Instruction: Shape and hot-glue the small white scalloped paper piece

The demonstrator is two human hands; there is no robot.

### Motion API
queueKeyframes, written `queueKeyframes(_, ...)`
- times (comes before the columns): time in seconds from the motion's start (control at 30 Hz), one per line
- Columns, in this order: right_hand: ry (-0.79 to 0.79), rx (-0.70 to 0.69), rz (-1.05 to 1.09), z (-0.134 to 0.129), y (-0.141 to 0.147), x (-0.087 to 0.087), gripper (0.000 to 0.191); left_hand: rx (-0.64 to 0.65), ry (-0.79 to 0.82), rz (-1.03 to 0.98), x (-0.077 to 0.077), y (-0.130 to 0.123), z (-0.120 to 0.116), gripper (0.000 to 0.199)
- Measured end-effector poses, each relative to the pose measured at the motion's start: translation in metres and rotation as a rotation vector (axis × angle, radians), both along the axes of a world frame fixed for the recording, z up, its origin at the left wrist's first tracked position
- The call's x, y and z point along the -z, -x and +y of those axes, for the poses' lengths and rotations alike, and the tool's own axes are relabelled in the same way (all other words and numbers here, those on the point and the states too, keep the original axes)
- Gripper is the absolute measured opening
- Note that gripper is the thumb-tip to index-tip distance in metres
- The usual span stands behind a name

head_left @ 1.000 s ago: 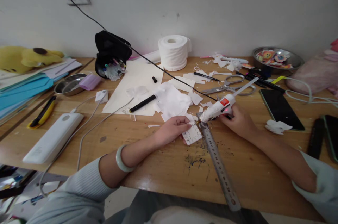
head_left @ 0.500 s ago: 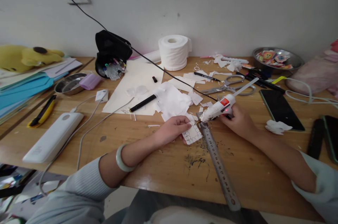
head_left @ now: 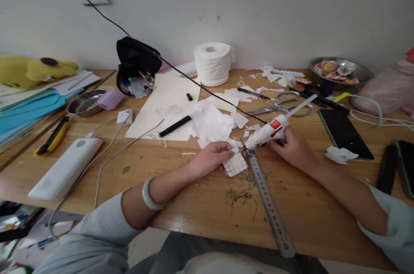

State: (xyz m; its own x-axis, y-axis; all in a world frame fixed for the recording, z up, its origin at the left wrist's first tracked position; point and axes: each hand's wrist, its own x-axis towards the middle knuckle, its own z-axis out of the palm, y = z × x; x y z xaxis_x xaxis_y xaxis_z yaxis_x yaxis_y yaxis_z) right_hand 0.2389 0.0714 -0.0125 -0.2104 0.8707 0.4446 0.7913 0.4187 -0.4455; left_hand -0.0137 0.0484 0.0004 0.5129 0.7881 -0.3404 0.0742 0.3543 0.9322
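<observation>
Between the fingers and thumb of my left hand point(head_left: 215, 156) is a small white card point(head_left: 235, 163) with a pattern of dark curved lines. My right hand point(head_left: 289, 147) is wrapped round the handle of a white glue gun point(head_left: 268, 132), which has an orange label, a small red light and a clear stick out of its back. The gun's nozzle points left at the card's upper right edge; whether it touches is too small to tell. A metal ruler point(head_left: 270, 205) lies under the nozzle and runs towards the table's front edge.
Scissors point(head_left: 278, 108), paper scraps point(head_left: 211, 121) and a toilet roll point(head_left: 213, 65) are behind my hands. A black cord point(head_left: 181, 72) runs from the wall socket to the gun. Phones point(head_left: 344, 134) lie right; a power bank point(head_left: 66, 168) and yellow cutter point(head_left: 51, 138) lie left.
</observation>
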Motion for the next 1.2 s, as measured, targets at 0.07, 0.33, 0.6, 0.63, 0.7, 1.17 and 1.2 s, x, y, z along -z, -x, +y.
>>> queueKeyframes(0.07,-0.007,-0.001,-0.001,0.0003,-0.0001,0.0006,0.012,-0.004,0.011,-0.008,-0.0015,-0.0005,-0.0006,0.022)
queueKeyframes(0.33,0.014,0.006,-0.001,-0.0003,0.0008,-0.0011,0.013,-0.044,0.004,0.009,-0.0024,-0.0011,-0.0003,0.022)
queueKeyframes(0.6,0.006,0.016,-0.027,-0.0004,0.0010,-0.0024,0.012,-0.072,0.017,0.000,-0.0031,-0.0015,-0.0012,0.023)
queueKeyframes(0.63,0.004,0.015,-0.026,-0.0004,0.0010,-0.0023,0.012,-0.072,0.019,-0.004,-0.0029,-0.0013,-0.0012,0.023)
queueKeyframes(0.7,0.000,0.016,-0.023,-0.0005,0.0009,-0.0022,0.012,-0.074,0.018,-0.004,-0.0023,-0.0008,-0.0010,0.023)
queueKeyframes(1.17,0.024,0.008,-0.012,-0.0004,0.0003,-0.0018,0.011,-0.087,0.026,-0.035,-0.0008,-0.0015,0.0000,0.023)
queueKeyframes(1.2,0.022,0.008,-0.010,-0.0005,0.0001,-0.0017,0.011,-0.083,0.028,-0.043,-0.0009,-0.0017,-0.0001,0.023)
